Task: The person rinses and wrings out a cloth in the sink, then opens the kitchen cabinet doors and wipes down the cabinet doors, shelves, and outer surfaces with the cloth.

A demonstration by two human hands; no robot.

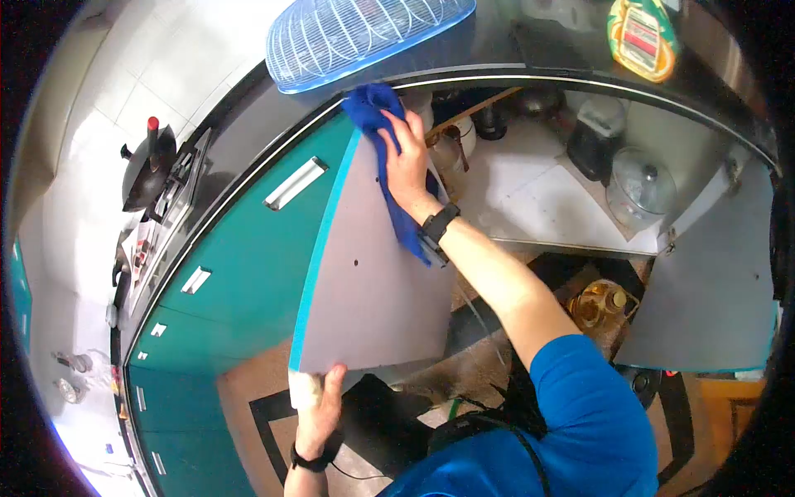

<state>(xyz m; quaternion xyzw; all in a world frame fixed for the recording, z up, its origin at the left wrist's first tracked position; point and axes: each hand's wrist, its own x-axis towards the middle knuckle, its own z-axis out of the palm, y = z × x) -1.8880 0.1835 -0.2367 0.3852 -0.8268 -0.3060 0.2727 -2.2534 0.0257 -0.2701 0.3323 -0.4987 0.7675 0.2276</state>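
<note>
An open cabinet door (373, 282) with a grey inner face and a turquoise edge stands in front of me. My right hand (406, 161) presses a dark blue cloth (374, 108) against the upper part of that inner face, fingers bent over the fabric. Part of the cloth hangs down below the wrist. At the door's lower corner, my left hand (321, 407) grips the edge; the fingers on the far side are partly hidden and washed out by light.
A blue dish rack (364, 37) and a green-yellow packet (642, 40) sit on the dark counter (497, 45). Inside the cabinet are a glass-lidded pot (642, 189) and a dark container (595, 137). A second open door (704, 282) stands right, oil bottles (598, 305) on the floor, a wok (149, 170) left.
</note>
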